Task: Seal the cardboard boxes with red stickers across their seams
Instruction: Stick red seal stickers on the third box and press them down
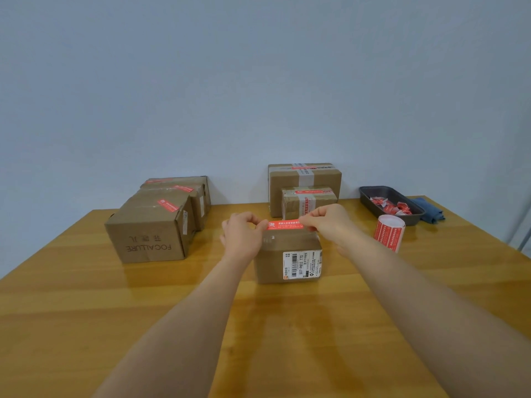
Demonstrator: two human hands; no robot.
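Five boxes [149,225] near desk's [86,297] far edge already stickered; left hand [242,235] and right hand [327,222] pinching red sticker [283,225] above unsealed middle box [287,262].

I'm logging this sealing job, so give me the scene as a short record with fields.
surface: wooden table
left hand: pinches left end of red sticker
right hand: pinches its right end
sticker position: stretched over the top of the small cardboard box
box marking: barcode label on front
supply: sticker roll, right of box
waste: dark tray holding red scraps
sealed: FOCALLURE box
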